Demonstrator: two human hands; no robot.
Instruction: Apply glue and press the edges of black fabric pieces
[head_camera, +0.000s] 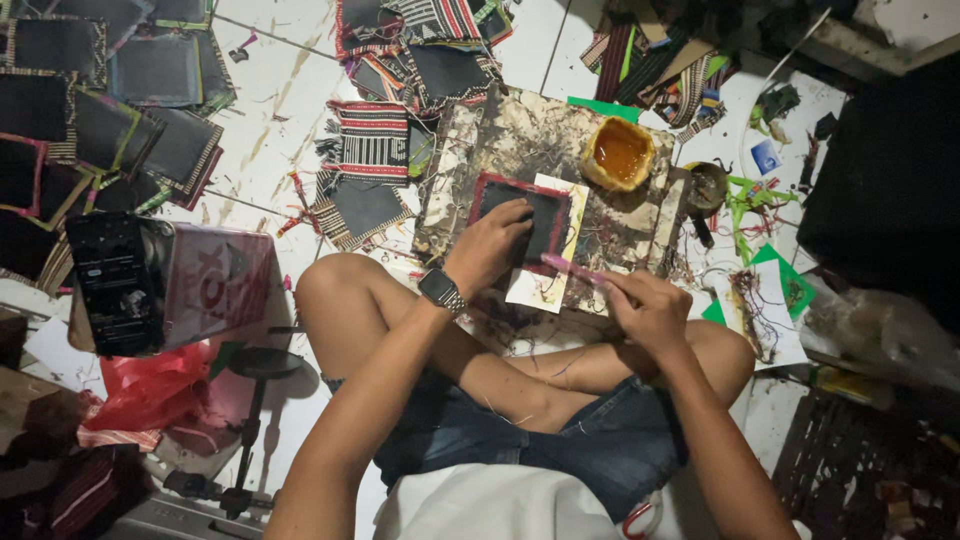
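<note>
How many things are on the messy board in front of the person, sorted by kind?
Dark fabric squares with a red border: 1, under the left hand
Cream paper sheets: 1, under that square
Bowls of orange glue: 1
Pink brushes or sticks: 1, in the right hand
Total: 4

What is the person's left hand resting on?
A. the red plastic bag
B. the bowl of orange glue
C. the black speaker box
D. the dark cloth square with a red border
D: the left hand lies flat on the dark cloth square with a red border on the stained board, while the right hand holds a pink stick beside it.
</note>
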